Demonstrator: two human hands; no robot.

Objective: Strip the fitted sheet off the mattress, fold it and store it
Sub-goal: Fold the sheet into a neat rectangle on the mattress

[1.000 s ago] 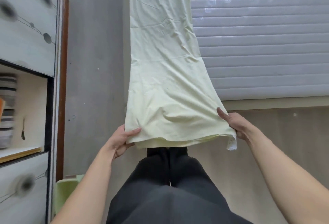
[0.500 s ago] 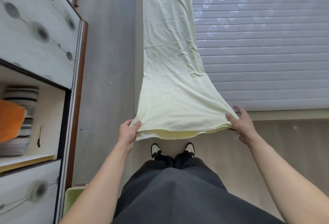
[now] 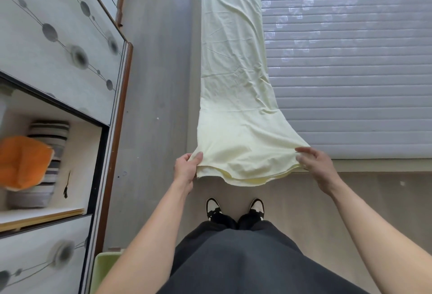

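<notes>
Your left hand (image 3: pixel 185 169) pinches the near left corner of the folded pale-yellow fitted sheet (image 3: pixel 236 97); your right hand (image 3: pixel 315 164) grips its near right corner, fingers curled over the fabric. The sheet runs up centre frame along the quilted mattress (image 3: pixel 350 71); its far end is cut off. At left, a wardrobe (image 3: pixel 58 43) shelf holds an orange cushion (image 3: pixel 22 161).

To your left stands a wardrobe (image 3: pixel 58 43) with grey dot-patterned doors, and in its open shelf an orange cushion (image 3: pixel 22 161) leans against a striped one (image 3: pixel 50 153). Just below the wardrobe's lower corner you've got a pale green bin (image 3: pixel 102 268), and black-and-white sneakers (image 3: pixel 235 208) sit on the floor to its right.
</notes>
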